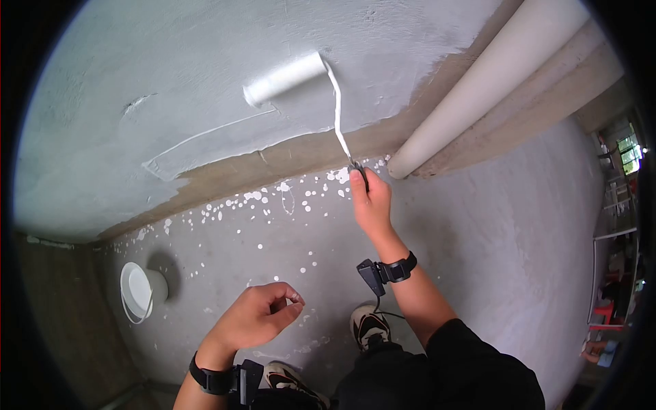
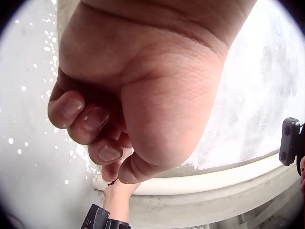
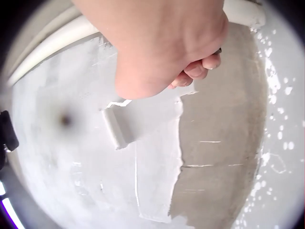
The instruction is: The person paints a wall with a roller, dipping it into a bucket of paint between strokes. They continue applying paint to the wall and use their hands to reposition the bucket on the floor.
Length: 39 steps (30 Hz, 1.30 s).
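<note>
In the head view, my right hand [image 1: 371, 198] grips the dark handle of a paint roller [image 1: 287, 78]. Its paint-coated frame runs up to a white sleeve, which lies against the wet part of the wall [image 1: 205, 75]. The right wrist view shows the same roller [image 3: 116, 129] on the wall beyond my curled right fingers [image 3: 195, 70]. My left hand [image 1: 256, 316] hangs over the floor with loosely bent fingers and holds nothing. Small white specks dot its fingers [image 2: 95, 118] in the left wrist view.
A white bucket [image 1: 156, 285] with a wire handle stands on the floor at the left. White paint drops spot the grey floor [image 1: 273, 239] along the wall's base. A thick pale pipe [image 1: 485, 75] rises at the right. My shoes [image 1: 370, 326] are just below the hands.
</note>
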Tool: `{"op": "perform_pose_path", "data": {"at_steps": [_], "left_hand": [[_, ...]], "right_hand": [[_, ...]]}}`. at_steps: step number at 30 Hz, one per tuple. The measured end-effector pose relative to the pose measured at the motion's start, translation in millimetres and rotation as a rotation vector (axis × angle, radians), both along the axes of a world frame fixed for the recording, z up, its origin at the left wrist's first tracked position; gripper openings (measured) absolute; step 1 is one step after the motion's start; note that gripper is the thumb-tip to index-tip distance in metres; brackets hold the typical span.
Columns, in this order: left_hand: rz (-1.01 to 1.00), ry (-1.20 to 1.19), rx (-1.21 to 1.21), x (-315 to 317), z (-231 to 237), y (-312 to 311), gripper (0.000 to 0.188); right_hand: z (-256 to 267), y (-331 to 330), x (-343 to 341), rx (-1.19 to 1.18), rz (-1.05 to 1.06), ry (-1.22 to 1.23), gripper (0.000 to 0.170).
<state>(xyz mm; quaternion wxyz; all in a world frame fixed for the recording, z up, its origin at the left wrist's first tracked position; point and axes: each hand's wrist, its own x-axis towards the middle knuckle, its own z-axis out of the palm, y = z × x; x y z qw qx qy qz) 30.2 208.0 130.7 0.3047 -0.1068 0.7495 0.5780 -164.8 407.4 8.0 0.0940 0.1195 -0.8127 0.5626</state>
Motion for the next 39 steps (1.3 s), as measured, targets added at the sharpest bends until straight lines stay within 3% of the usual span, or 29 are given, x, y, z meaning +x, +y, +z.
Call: {"op": "perform_pose_path", "data": {"at_steps": [5, 14, 26, 32, 39], "left_hand": [[0.019, 0.011, -0.001, 2, 3, -4, 0.009], [-0.022, 0.007, 0.003, -3, 3, 1, 0.009], [0.059, 0.053, 0.021, 6, -7, -1, 0.011], [0.038, 0.044, -0.012, 1, -2, 1, 0.011], [0.016, 0.062, -0.021, 1, -6, 2, 0.013]], "right_hand": [[11, -9, -6, -0.030, 0.045, 0.005, 0.039], [-69, 44, -4, 0.195, -0.041, -0.075, 0.038], [-136, 104, 3, 0.275, -0.174, -0.189, 0.043], [-130, 105, 2, 0.371, -0.186, -0.183, 0.044], [-71, 74, -8, 0.482, -0.120, 0.008, 0.038]]}}
